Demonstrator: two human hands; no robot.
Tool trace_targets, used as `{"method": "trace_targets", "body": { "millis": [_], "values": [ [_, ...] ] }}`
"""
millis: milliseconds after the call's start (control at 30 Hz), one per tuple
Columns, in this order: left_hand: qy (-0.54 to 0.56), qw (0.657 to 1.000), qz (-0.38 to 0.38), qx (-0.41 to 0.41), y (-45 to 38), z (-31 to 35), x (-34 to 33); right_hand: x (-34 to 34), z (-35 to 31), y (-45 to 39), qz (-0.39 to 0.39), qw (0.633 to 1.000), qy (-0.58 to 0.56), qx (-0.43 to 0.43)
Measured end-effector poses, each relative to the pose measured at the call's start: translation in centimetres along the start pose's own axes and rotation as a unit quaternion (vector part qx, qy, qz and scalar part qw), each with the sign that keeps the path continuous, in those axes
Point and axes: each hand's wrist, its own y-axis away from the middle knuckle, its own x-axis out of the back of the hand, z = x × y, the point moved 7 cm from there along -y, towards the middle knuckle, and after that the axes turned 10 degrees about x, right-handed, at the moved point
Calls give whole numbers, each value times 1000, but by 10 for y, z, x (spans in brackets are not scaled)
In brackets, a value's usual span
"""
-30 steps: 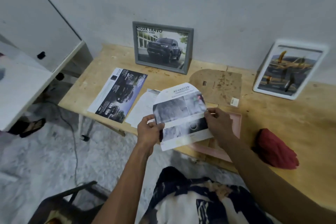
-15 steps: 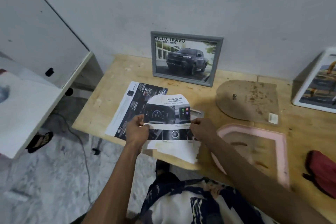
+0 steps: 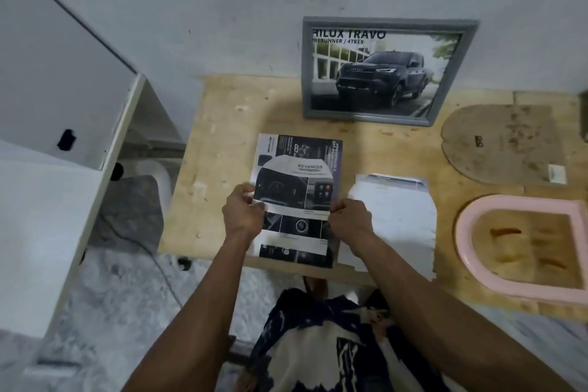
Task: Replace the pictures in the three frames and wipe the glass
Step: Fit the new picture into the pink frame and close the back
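**Both hands on the cut picture, over the brochure**

I see the wooden table (image 3: 222, 124) filling most of my view, pushed against a pale wall. At its back edge stands the grey frame (image 3: 386, 24), leaning on the wall, with a dark pickup picture behind its glass. To the right lies the pink frame (image 3: 471, 251), flat and empty, its opening showing the wood beneath. Just behind it sits the brown backing board (image 3: 509, 149), also flat. Near the front edge, a white sheet (image 3: 401, 223) lies with one end past the table's rim. Left of it is a dark brochure (image 3: 305, 146). Over that brochure I hold the cut picture (image 3: 296, 188), arched at the top. My left hand (image 3: 242, 216) pinches its left edge, fingers clamped on the paper; my right hand (image 3: 350, 221) pinches the right edge likewise.
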Motion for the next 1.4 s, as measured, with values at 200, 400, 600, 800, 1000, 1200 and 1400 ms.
{"method": "trace_targets", "body": {
  "millis": [200,400,600,800,1000,1200,1400],
  "values": [
    [-115,992,-24,-40,-14,-10,-6,-8,-1,0,41,999,28,-17],
    [-203,977,-29,-55,-12,-18,-7,-12,-8,2,41,997,64,5],
    [-201,978,-20,-52,-14,-25,-8,-9,-9,3,52,994,91,26],
    [-202,977,27,-67,-2,-19,-16,18,6,11,100,990,93,38],
    [-145,983,-8,-109,33,4,-59,66,39,21,114,986,123,20],
    [-132,979,-86,-130,79,23,-122,119,87,31,101,990,96,-1],
    [-223,965,-98,-94,112,20,-167,138,120,34,61,979,195,21]
  ]
}}
